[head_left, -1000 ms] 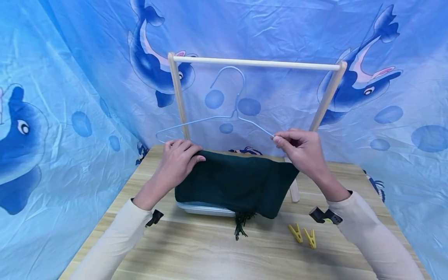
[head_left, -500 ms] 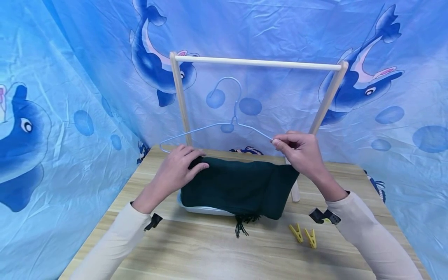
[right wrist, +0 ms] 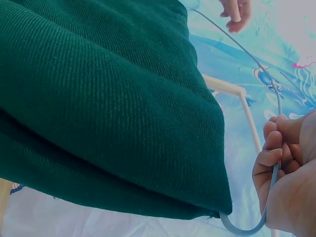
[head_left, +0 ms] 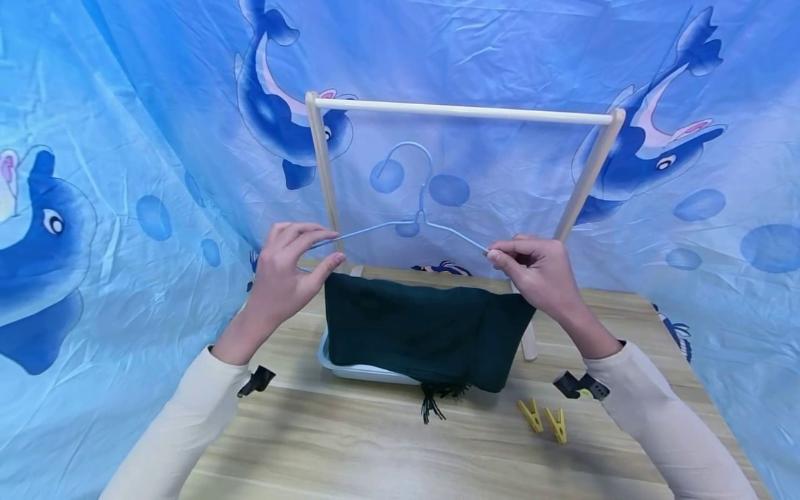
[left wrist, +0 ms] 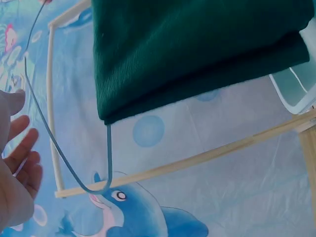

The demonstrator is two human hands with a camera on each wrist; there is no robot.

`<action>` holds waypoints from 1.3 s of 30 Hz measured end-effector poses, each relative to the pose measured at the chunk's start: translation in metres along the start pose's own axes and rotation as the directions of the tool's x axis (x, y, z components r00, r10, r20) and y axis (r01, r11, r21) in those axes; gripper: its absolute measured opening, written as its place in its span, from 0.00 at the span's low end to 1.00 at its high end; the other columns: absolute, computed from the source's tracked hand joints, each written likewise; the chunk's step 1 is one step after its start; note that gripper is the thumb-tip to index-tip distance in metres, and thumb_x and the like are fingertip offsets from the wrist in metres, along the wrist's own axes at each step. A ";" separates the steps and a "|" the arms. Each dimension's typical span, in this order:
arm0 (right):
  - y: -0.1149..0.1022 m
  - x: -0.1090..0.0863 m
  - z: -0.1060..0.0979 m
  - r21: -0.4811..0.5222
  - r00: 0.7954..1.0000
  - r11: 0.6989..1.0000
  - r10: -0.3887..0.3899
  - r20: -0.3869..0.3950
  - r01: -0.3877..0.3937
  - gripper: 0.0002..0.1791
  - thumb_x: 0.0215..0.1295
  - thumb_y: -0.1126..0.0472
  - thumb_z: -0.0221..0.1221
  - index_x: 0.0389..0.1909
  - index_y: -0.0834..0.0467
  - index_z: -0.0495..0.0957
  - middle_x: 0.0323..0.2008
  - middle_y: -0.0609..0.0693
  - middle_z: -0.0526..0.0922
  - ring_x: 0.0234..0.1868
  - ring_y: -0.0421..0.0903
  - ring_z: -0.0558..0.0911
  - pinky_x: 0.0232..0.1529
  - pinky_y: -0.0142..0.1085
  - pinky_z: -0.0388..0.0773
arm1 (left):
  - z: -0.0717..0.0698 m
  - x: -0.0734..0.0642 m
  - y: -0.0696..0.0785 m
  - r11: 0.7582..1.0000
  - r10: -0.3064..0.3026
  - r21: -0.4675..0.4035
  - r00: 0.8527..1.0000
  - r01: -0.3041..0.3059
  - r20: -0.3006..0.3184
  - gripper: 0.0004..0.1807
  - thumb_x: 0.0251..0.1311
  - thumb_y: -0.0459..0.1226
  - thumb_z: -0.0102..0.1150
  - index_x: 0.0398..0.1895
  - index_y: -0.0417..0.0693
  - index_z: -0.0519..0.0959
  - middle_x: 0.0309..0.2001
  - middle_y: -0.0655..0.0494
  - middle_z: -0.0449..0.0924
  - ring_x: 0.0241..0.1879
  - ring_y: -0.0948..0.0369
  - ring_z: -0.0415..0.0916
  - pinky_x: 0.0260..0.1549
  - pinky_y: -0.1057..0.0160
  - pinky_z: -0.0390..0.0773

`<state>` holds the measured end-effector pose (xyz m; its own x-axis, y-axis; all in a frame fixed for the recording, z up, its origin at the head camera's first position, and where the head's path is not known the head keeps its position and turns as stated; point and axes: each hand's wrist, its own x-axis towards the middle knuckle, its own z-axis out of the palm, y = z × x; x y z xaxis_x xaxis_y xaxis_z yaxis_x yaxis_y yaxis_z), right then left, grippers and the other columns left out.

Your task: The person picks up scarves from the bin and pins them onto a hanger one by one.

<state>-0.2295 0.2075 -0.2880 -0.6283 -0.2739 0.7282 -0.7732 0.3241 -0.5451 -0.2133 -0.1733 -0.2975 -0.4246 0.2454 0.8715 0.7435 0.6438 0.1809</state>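
Note:
A dark green fringed scarf (head_left: 412,326) hangs folded over the lower bar of a light blue wire hanger (head_left: 421,217), which is held up with its hook on top. My right hand (head_left: 540,271) pinches the hanger's right shoulder; in the right wrist view the fingers (right wrist: 269,157) curl round the wire. Beside the hanger's left end is my left hand (head_left: 284,271), thumb and fingers apart. The left wrist view shows its fingers (left wrist: 28,143) loose and clear of the wire. Folds of scarf (left wrist: 197,49) hide most of the lower bar.
Behind the hanger stands a rack with a white crossbar (head_left: 462,111) and wooden legs. Under the scarf a pale blue tray (head_left: 375,376) rests on the wooden table (head_left: 375,444). Two yellow clothespins (head_left: 544,420) lie at the right. A blue dolphin-print curtain (head_left: 500,42) surrounds the table.
The hanger and scarf have come down a little. My left hand has let go of the scarf's upper left corner and moved left and up. My right hand keeps its grip.

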 end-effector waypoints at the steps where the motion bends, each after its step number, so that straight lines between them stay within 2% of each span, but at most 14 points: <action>1: 0.000 0.000 0.000 -0.004 1.000 1.000 0.001 0.000 -0.001 0.09 0.64 0.78 0.63 0.39 0.66 0.89 0.20 0.49 0.76 0.19 0.38 0.68 0.23 0.30 0.65 | 0.000 0.002 -0.002 1.000 -0.018 0.000 1.000 0.018 0.015 0.18 0.57 0.37 0.75 0.49 0.39 0.87 0.47 0.41 0.85 0.48 0.42 0.73 0.48 0.47 0.69; 5: 0.002 -0.001 0.001 -0.012 1.000 1.000 0.010 0.001 -0.010 0.09 0.64 0.77 0.63 0.39 0.65 0.89 0.21 0.50 0.77 0.19 0.39 0.68 0.23 0.30 0.64 | -0.001 0.005 -0.010 0.995 -0.096 -0.015 0.991 0.097 0.092 0.20 0.55 0.35 0.76 0.53 0.41 0.86 0.51 0.43 0.85 0.52 0.44 0.74 0.52 0.46 0.70; 9: 0.003 -0.002 0.002 -0.011 1.000 1.000 0.019 0.005 -0.019 0.09 0.64 0.77 0.64 0.39 0.65 0.89 0.22 0.50 0.78 0.19 0.40 0.68 0.22 0.30 0.64 | -0.001 0.006 -0.014 0.982 -0.171 -0.049 0.971 0.182 0.167 0.20 0.59 0.37 0.73 0.55 0.45 0.85 0.53 0.48 0.85 0.55 0.48 0.76 0.52 0.46 0.74; 12: 0.003 -0.002 0.002 -0.006 1.000 1.000 0.018 0.004 -0.018 0.09 0.64 0.77 0.64 0.39 0.65 0.89 0.22 0.50 0.79 0.20 0.39 0.68 0.22 0.30 0.65 | 0.000 0.006 -0.015 0.972 -0.205 -0.072 0.956 0.224 0.210 0.18 0.63 0.38 0.71 0.55 0.46 0.85 0.53 0.50 0.86 0.56 0.50 0.77 0.51 0.47 0.77; 14: 0.003 -0.003 0.001 -0.004 1.000 1.000 0.015 0.002 -0.015 0.09 0.63 0.77 0.64 0.39 0.65 0.89 0.23 0.51 0.80 0.20 0.39 0.69 0.22 0.29 0.65 | 0.001 0.006 -0.016 0.970 -0.209 -0.077 0.953 0.230 0.218 0.16 0.64 0.37 0.70 0.54 0.46 0.86 0.52 0.50 0.86 0.54 0.51 0.78 0.50 0.48 0.78; 18: 0.003 -0.004 -0.001 -0.005 1.000 1.000 0.015 -0.002 -0.015 0.08 0.63 0.77 0.64 0.39 0.66 0.89 0.22 0.51 0.79 0.20 0.39 0.69 0.23 0.29 0.66 | 0.001 0.007 -0.018 0.977 -0.175 -0.088 0.963 0.196 0.205 0.12 0.64 0.33 0.69 0.50 0.44 0.88 0.45 0.51 0.87 0.47 0.55 0.79 0.44 0.56 0.79; 23: 0.003 -0.003 -0.004 -0.010 1.000 1.000 0.015 0.005 -0.015 0.08 0.64 0.77 0.64 0.39 0.66 0.89 0.22 0.50 0.78 0.20 0.39 0.69 0.23 0.29 0.65 | 0.000 0.007 -0.022 0.980 -0.099 -0.155 0.980 0.127 0.175 0.10 0.59 0.27 0.70 0.45 0.40 0.89 0.35 0.53 0.86 0.35 0.62 0.75 0.32 0.68 0.72; 26: 0.003 -0.002 -0.006 -0.006 1.000 1.000 0.015 0.007 -0.015 0.09 0.63 0.78 0.63 0.39 0.66 0.89 0.23 0.50 0.79 0.21 0.39 0.70 0.23 0.29 0.66 | -0.001 0.007 -0.023 0.973 -0.059 -0.213 0.987 0.090 0.147 0.10 0.56 0.24 0.71 0.42 0.38 0.90 0.32 0.54 0.84 0.30 0.64 0.73 0.28 0.71 0.68; 30: 0.003 -0.001 -0.008 0.005 1.000 1.000 0.015 0.006 -0.015 0.10 0.64 0.79 0.62 0.38 0.66 0.89 0.23 0.50 0.79 0.21 0.39 0.70 0.23 0.29 0.66 | -0.001 0.008 -0.023 0.960 -0.019 -0.275 0.994 0.048 0.107 0.09 0.54 0.21 0.71 0.37 0.36 0.90 0.28 0.54 0.82 0.27 0.66 0.72 0.27 0.72 0.68; 34: 0.002 -0.001 -0.009 0.009 1.000 1.000 0.017 0.019 -0.018 0.09 0.64 0.78 0.63 0.38 0.66 0.89 0.23 0.51 0.80 0.21 0.39 0.70 0.23 0.30 0.66 | 0.000 0.007 -0.023 0.950 -0.006 -0.310 0.997 0.029 0.074 0.09 0.52 0.19 0.71 0.34 0.36 0.90 0.25 0.54 0.79 0.27 0.66 0.71 0.28 0.72 0.68; 39: 0.003 -0.001 -0.010 -0.017 0.998 0.999 0.044 0.055 -0.043 0.07 0.65 0.75 0.64 0.39 0.65 0.89 0.25 0.50 0.81 0.21 0.39 0.70 0.22 0.30 0.67 | 0.004 0.004 -0.023 0.946 -0.030 -0.322 0.999 0.034 0.017 0.10 0.49 0.17 0.70 0.33 0.34 0.89 0.24 0.53 0.77 0.25 0.67 0.68 0.26 0.72 0.65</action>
<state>-0.2300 0.2177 -0.2861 -0.6654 -0.3089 0.6795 -0.7438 0.3509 -0.5689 -0.2338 -0.1842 -0.2997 -0.4552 0.2379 0.8580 0.8554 0.3844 0.3472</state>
